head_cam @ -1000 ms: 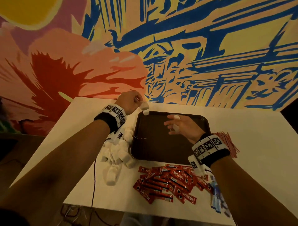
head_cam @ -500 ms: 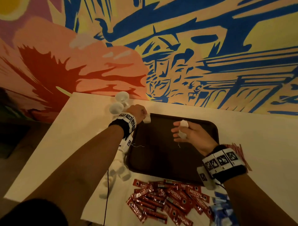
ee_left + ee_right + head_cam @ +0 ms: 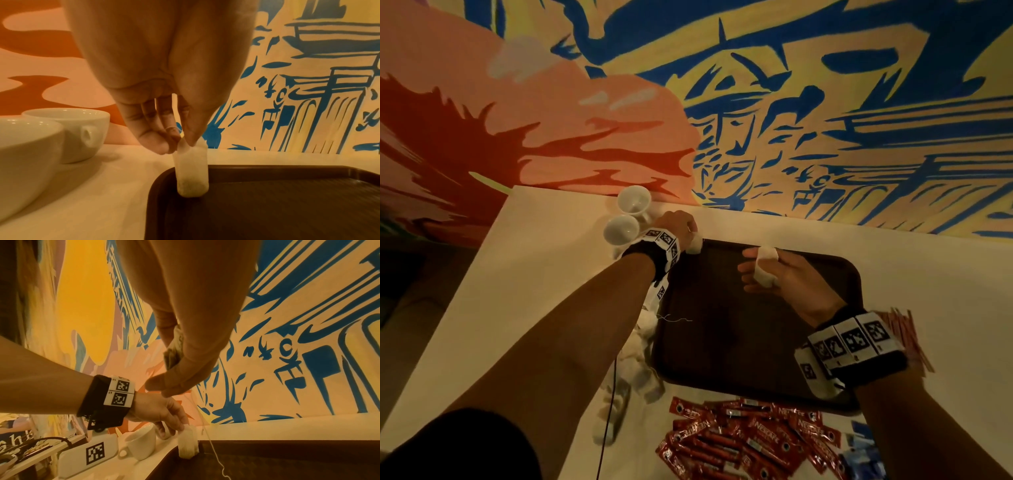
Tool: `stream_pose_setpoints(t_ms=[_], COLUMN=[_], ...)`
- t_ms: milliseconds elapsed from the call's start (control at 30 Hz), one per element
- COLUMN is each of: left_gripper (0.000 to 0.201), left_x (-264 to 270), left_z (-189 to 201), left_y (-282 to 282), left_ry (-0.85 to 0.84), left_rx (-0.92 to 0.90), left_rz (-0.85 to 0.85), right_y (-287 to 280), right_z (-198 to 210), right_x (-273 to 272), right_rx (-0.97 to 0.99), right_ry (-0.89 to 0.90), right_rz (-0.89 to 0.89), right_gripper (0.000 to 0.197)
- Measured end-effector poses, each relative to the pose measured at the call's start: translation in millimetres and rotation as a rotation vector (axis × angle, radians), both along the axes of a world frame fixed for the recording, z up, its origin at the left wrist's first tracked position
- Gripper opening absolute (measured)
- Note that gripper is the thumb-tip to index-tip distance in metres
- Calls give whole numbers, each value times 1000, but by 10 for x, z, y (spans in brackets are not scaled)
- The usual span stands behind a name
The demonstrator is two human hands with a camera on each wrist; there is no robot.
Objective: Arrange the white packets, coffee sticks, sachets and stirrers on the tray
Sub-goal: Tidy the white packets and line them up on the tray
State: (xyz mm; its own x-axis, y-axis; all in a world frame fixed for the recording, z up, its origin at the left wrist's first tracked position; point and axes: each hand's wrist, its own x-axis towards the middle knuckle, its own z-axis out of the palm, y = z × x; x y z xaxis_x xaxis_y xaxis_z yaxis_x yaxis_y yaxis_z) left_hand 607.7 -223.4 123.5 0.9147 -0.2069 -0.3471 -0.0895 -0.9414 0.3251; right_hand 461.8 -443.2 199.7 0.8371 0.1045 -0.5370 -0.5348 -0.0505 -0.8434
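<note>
Tray [image 3: 722, 349], dark brown with rounded corners, lies flat on the white bench [image 3: 544, 260] in front of a painted wall; its bare floor carries only a loose thread. The head view alone takes in what lies round it: a heap of white packets [image 3: 640, 356] along the tray's left edge, red coffee sticks [image 3: 743, 442] fanned out at its near edge, blue sachets [image 3: 866, 455] at the near right, and red stirrers [image 3: 904, 329] to the right, partly behind the right wrist. Two white cups [image 3: 621, 229] stand at the far left corner, touching each other.

The left hand [image 3: 676, 224] reaches to that far left corner. The left wrist view shows what the head view hides: thumb and fingers [image 3: 152, 142] pinch the top edge of a white packet [image 3: 192, 172], which hangs upright, long axis vertical, below the fingertips. Its rounded lower end sits just inside the tray's rim; whether it touches the floor I cannot tell. The right wrist view confirms the upright hang and the spot beside the cups.

The right hand [image 3: 787, 277] hovers palm-up over the far middle of the tray, its fingers loosely curled around a second white packet [image 3: 765, 269] that lies across them. Only the right wrist view shows its string dangling down towards the tray.
</note>
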Motion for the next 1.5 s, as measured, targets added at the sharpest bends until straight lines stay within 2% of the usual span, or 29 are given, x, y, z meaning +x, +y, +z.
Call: stream_pose_setpoints(t_ms=[200, 367, 467, 600, 733, 833, 933, 1033, 1167, 1333, 1500], left_gripper=[11, 15, 17, 21, 13, 14, 25, 25, 26, 19, 14], left_x=[121, 128, 100, -48, -347, -697, -1129, -1565, -2019, -2421, -2775], left_z=[-82, -133, -11, 271, 594, 895, 1201, 1459, 1617, 1672, 1646], left_y=[4, 72, 151, 272, 307, 255, 191, 145, 125, 176, 251], left_ry=[-49, -119, -182, -209, -194, -79, 62, 139, 80, -45, -52], left_rx=[11, -28, -85, -215, -381, -508, -620, -722, -741, -738, -746], left_rz=[4, 27, 63, 104, 21, -98, -167, -221, -298, -295, -261], right_y=[136, 211, 260, 317, 380, 423, 453, 460, 445, 452, 485], right_z=[-83, -219, -194, -166, -41, 107, 267, 424, 557, 630, 513], right_x=[48, 42, -23, -146, -316, -496, -735, -987, -1304, -1699, -1979], right_rx=[17, 151, 144, 143, 160, 166, 149, 117, 74, 73, -122], right_ry=[36, 112, 83, 31, -6, -60, -148, -232, -308, -337, -401], right_rz=[-15, -71, -71, -63, -83, -97, -95, -93, -55, 13, 99], right_gripper=[26, 30, 34, 28, 25, 21, 19, 22, 26, 24, 19])
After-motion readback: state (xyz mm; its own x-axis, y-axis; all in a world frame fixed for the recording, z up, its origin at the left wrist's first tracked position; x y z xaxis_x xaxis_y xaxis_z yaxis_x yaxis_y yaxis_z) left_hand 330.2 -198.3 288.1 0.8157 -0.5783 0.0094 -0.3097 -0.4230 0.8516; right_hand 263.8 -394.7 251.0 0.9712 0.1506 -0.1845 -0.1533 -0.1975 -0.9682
